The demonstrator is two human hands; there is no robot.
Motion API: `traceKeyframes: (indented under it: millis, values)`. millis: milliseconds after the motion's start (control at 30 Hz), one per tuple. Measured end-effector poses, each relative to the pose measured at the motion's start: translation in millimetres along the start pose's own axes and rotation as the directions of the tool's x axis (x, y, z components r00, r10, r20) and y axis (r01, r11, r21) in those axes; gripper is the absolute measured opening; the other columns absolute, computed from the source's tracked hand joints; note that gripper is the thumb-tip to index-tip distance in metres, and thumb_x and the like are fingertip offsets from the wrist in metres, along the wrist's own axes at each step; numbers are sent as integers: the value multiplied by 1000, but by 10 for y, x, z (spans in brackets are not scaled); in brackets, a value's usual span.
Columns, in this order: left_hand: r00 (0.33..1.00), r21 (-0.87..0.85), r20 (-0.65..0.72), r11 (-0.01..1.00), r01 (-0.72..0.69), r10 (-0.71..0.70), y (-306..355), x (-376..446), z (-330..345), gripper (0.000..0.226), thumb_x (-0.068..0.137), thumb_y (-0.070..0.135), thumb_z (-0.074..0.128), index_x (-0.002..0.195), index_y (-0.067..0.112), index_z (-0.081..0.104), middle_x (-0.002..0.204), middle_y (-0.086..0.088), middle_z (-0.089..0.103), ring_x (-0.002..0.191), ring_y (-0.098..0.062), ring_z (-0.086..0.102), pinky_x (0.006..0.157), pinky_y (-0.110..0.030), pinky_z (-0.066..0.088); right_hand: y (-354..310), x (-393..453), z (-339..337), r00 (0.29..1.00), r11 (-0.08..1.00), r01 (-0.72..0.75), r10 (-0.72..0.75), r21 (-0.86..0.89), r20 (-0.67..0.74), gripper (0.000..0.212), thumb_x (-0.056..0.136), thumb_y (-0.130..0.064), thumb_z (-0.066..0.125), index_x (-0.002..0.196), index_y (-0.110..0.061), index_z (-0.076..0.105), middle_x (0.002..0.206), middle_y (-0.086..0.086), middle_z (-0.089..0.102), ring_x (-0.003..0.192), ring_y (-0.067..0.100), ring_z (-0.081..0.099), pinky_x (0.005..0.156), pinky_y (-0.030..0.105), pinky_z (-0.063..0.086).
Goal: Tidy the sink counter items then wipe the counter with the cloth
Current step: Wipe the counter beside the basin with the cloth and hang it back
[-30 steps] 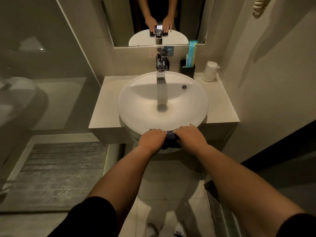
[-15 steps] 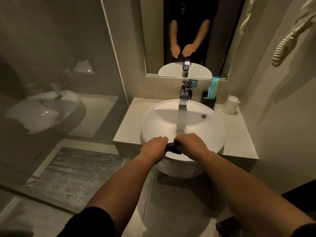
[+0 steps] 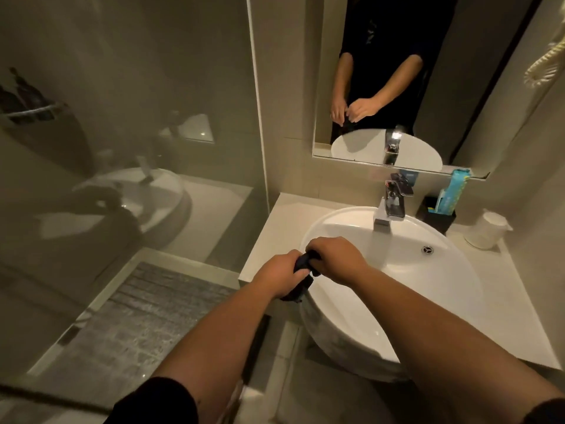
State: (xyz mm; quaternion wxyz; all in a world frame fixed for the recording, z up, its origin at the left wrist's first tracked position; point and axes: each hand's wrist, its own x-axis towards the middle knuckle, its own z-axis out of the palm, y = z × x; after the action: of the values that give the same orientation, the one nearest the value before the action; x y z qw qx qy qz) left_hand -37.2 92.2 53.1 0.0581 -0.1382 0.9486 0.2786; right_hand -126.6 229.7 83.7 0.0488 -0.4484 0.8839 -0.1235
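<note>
A dark cloth (image 3: 301, 281) is bunched between both hands over the left front rim of the round white sink (image 3: 452, 280). My left hand (image 3: 278, 276) grips its lower part and my right hand (image 3: 334, 260) grips its upper end. Most of the cloth is hidden by my fingers. The pale counter (image 3: 281, 221) surrounds the sink. At the back right stand a black holder (image 3: 435, 217) with a teal packet (image 3: 452, 192) in it and a white lidded jar (image 3: 486, 229).
A chrome faucet (image 3: 389, 206) rises behind the basin. A mirror (image 3: 397, 87) hangs above it. A glass shower wall (image 3: 128, 133) stands at the left, with a grey mat (image 3: 131, 325) on the floor below. A coiled cord (image 3: 547, 64) hangs at top right.
The view has swung right and up, showing more mirror. Both hands have moved with the cloth from the basin's front centre to its left front rim and now twist it between them.
</note>
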Motion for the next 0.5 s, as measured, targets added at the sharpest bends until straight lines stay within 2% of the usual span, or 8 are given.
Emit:
traceKeyframes:
  millis: [100,200,333,500]
  values:
    - [999,66,3,997,-39,39,-216,387,-152,26,92,38,50,108,19,53,100,-4,64,80,-20,52,65,-32,38,29,398,69,999,999,-36,36,30,-3,14,81,-23,56,91,-19,65,80,-2,71,74,24,62,65,33,47]
    - [999,95,-9,994,-46,48,-393,744,-297,7,90,24,47,91,20,53,88,-1,61,79,-24,56,61,-32,39,83,756,92,998,997,-60,61,41,-21,14,79,-23,60,90,-16,65,85,2,69,76,27,61,64,33,43]
    - [996,150,-41,986,-75,82,-575,1196,-472,10,88,18,50,96,16,56,92,-5,61,75,-25,53,61,-35,40,243,1152,174,993,993,-112,113,40,-24,12,80,-23,61,90,-17,65,88,3,66,80,27,60,66,35,42]
    - [998,135,-46,990,-42,49,-841,1705,-571,11,87,16,50,98,15,51,88,-7,63,73,-26,55,57,-34,41,801,1364,405,967,971,-236,230,-42,-114,33,90,-27,57,120,-14,62,117,7,64,106,31,58,88,40,46]
